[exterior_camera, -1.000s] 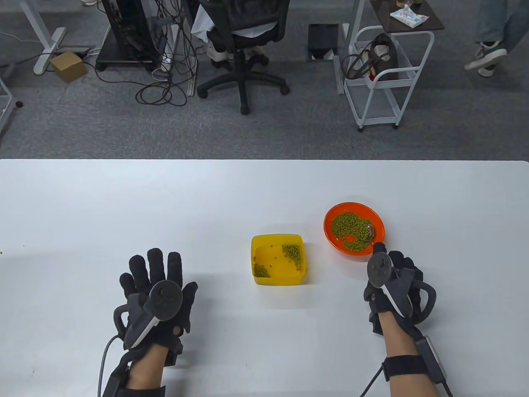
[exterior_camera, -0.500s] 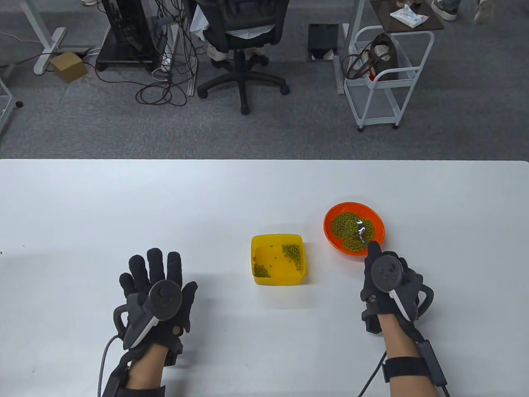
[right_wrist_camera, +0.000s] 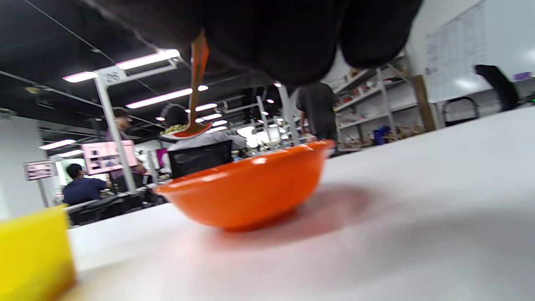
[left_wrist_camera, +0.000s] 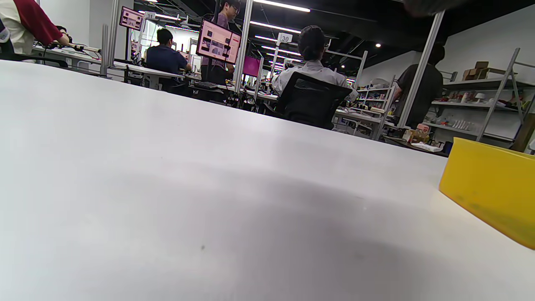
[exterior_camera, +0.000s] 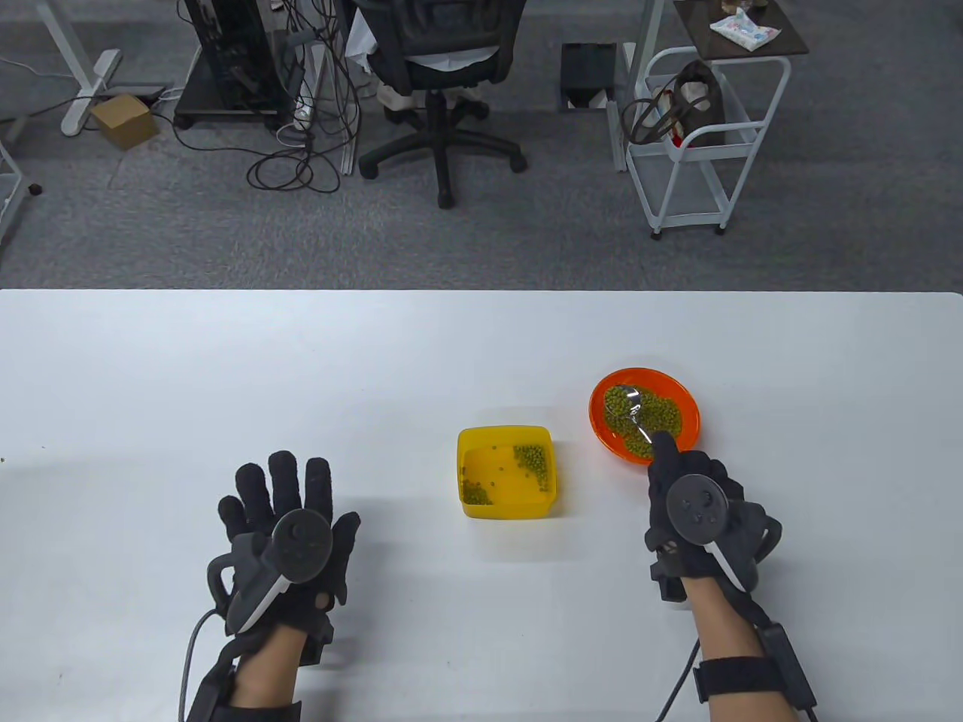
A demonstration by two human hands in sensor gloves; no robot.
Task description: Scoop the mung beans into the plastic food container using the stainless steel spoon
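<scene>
An orange bowl (exterior_camera: 681, 391) of mung beans (exterior_camera: 662, 412) stands right of centre; it also shows in the right wrist view (right_wrist_camera: 250, 188). My right hand (exterior_camera: 688, 496) grips the stainless steel spoon (exterior_camera: 630, 404), whose bowl carries beans and is lifted above the left side of the orange bowl (right_wrist_camera: 184, 130). The yellow plastic container (exterior_camera: 505, 472) sits to the left with two small heaps of beans inside; it shows in the left wrist view (left_wrist_camera: 493, 188). My left hand (exterior_camera: 282, 519) lies flat on the table, fingers spread, holding nothing.
The white table (exterior_camera: 301, 361) runs the full width, its far edge at mid-frame. Beyond it on the floor are an office chair (exterior_camera: 440, 75), a white cart (exterior_camera: 700, 135) and cables.
My right hand swept the spoon through the beans from the bowl's right side to its left and lifted it loaded. The left hand has not moved.
</scene>
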